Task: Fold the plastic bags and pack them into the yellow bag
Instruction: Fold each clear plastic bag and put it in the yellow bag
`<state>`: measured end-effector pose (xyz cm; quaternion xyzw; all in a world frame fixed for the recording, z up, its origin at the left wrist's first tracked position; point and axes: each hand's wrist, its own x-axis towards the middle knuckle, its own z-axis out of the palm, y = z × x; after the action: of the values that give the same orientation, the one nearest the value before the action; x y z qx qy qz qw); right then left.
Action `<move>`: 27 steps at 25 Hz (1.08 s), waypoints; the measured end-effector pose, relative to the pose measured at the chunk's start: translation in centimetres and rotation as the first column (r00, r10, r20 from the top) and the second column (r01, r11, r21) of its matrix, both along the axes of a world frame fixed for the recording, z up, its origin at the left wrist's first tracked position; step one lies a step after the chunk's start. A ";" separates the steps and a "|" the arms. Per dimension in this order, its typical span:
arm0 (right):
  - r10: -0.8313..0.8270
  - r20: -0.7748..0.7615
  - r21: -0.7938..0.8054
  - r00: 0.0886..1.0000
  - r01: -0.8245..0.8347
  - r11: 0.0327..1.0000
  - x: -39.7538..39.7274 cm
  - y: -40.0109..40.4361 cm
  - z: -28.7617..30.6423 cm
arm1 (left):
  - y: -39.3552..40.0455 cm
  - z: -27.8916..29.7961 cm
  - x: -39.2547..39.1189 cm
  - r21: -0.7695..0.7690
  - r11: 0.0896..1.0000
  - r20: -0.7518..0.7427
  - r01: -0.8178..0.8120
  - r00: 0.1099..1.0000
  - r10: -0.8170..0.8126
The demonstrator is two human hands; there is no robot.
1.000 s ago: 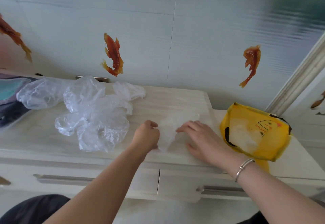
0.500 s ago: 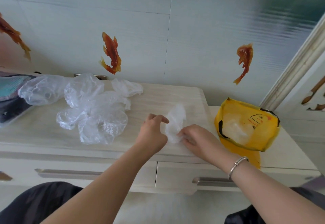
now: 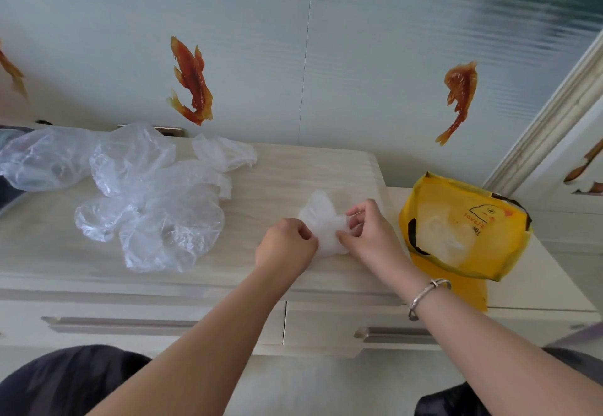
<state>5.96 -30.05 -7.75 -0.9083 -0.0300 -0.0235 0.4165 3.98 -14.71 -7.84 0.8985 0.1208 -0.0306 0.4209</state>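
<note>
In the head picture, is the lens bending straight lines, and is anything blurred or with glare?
Head view: wide-angle bending curves the pale wooden dresser top and white door frame; the upper right wall is soft and dark; the clear crumpled plastic bags glint mildly; both hands look sharp.

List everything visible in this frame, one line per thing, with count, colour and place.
Small clear plastic bag: one, translucent white, pinched between both hands.
Pile of loose clear plastic bags: several, translucent, cabinet top left.
Yellow bag: one, yellow with black trim, open, on the lower top at right, plastic inside.
Pale wooden cabinet: one, cream, two drawers in front.
Fish wall stickers: at least three, orange-red, wall.
Silver bracelet: one, right wrist.
Left hand: pinches the small bag.
Right hand: pinches the small bag.
</note>
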 end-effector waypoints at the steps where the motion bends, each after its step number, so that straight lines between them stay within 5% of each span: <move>1: -0.015 0.048 -0.050 0.999 0.017 0.999 0.3 -0.1 -0.2 | 0.0 -0.1 0.1 0.002 1.000 -0.002 -0.005 1.000 0.005; 6: 0.169 0.223 -0.277 0.960 -0.104 0.955 0.8 -0.3 -0.5 | 0.0 0.2 0.3 0.026 0.999 0.001 -0.020 1.000 0.020; 12: 0.395 0.237 -0.377 0.887 -0.291 0.880 0.9 -0.4 -1.0 | 0.0 0.5 -0.1 0.023 1.000 -0.011 0.019 1.000 -0.018; 18: 0.443 0.161 -0.407 0.882 -0.349 0.844 0.4 -0.7 -0.8 | 0.3 1.2 -0.9 0.154 0.968 0.248 0.197 0.941 -0.231; 22: 0.509 0.073 -0.417 0.858 -0.437 0.797 0.1 -1.4 -0.1 | 0.5 0.9 -1.2 0.334 0.894 0.138 0.299 0.923 -0.360; 27: 0.498 0.157 -0.435 0.853 -0.393 0.810 0.5 -1.2 -0.7 | 0.5 0.6 -0.8 0.319 0.909 0.118 0.270 0.940 -0.321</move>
<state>6.49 -31.25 -8.43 -0.9277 -0.3032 -0.0386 0.2143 3.14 -14.23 -7.21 0.9588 -0.0496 0.0000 0.2798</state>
